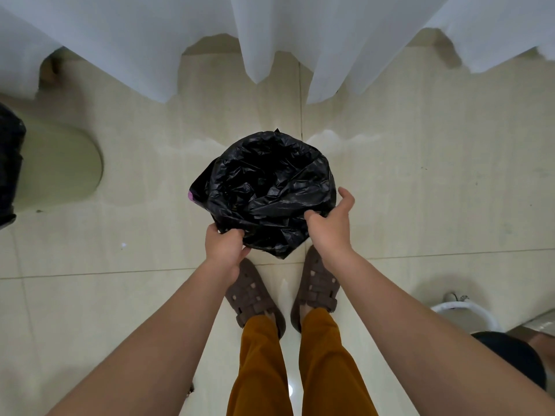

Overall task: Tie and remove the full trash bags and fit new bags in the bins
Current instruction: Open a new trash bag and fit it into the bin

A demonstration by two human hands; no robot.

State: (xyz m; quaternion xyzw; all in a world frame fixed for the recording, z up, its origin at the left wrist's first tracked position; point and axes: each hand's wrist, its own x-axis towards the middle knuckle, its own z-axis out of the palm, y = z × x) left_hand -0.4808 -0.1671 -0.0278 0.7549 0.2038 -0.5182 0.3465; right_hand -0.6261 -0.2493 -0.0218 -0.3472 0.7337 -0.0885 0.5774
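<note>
On a pale tiled floor point(420, 190), at the near rim of a small bin, black plastic is being pinched by curled fingers point(237, 234) of the left hand point(223, 250), the thumb being tucked under the fold. At the rim's right side, the black bag point(270, 187) is being gripped by the right hand point(330, 226), its fingers being wrapped over the edge and hidden in the plastic while the thumb point(347, 196) is being held out straight, apart from the rest. The bag is being stretched over the bin's mouth, its crumpled middle sagging inside; the bin itself is being almost wholly covered, with only a sliver of pink point(191, 196) showing at the left edge. Both bare forearms are being extended down from the lower corners. Just behind the bin, brown sandals point(252, 295) and mustard trousers point(261, 361) are being worn by the person standing over it. White curtains point(150, 40) are being hung across the top of the scene, their hems clear of the floor. Another black bag point(10, 163) is being shown at the far left edge, and a white round container point(468, 313) at the lower right.
</note>
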